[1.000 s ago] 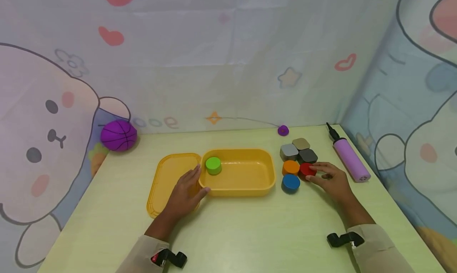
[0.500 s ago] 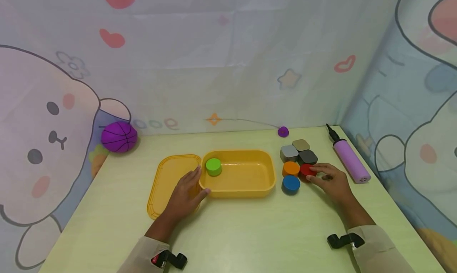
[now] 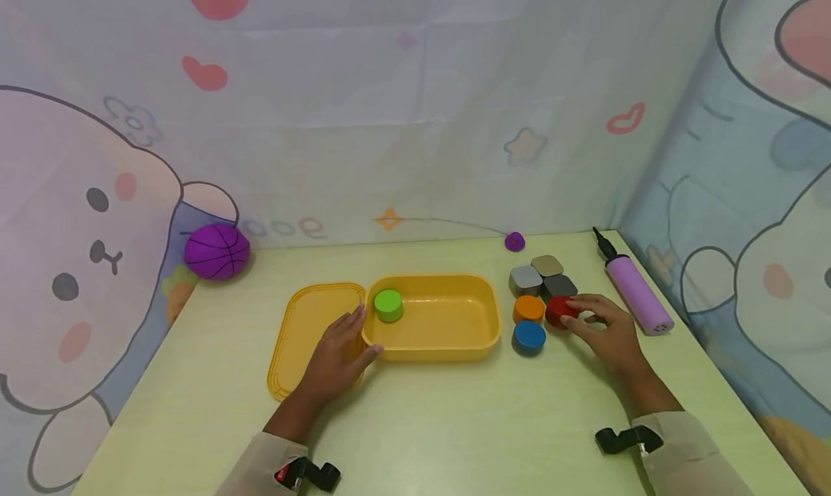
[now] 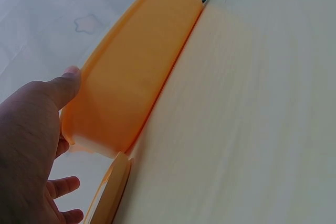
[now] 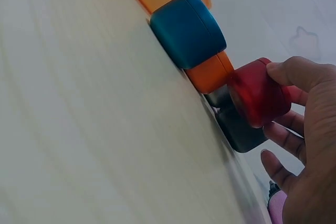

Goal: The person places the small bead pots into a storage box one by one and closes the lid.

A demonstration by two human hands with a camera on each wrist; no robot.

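Observation:
A yellow rectangular box [image 3: 431, 353] stands without its lid mid-table, a green round tin [image 3: 389, 306] inside at its left. My left hand [image 3: 334, 359] rests against the box's left end, fingers fairly straight, thumb at the front corner. In the left wrist view, that thumb touches the rim of the box [image 4: 131, 61]. My right hand [image 3: 604, 330] pinches a red round tin [image 3: 560, 312] between thumb and fingers. The right wrist view shows the red tin [image 5: 258, 94] raised off the table and tilted. Beside it stand an orange tin [image 3: 529, 308] and a blue tin [image 3: 529, 337].
Grey [image 3: 525, 280], dark grey [image 3: 559, 287] and beige [image 3: 547, 265] squarish tins cluster behind. The yellow lid [image 3: 292, 337] lies left of the box. A purple ball [image 3: 217, 252], a purple hand pump [image 3: 639, 294] and a small purple object [image 3: 515, 241] are near the table's edges.
My right hand has lifted the red tin slightly and moved it a little to the right. My left hand stays at the box.

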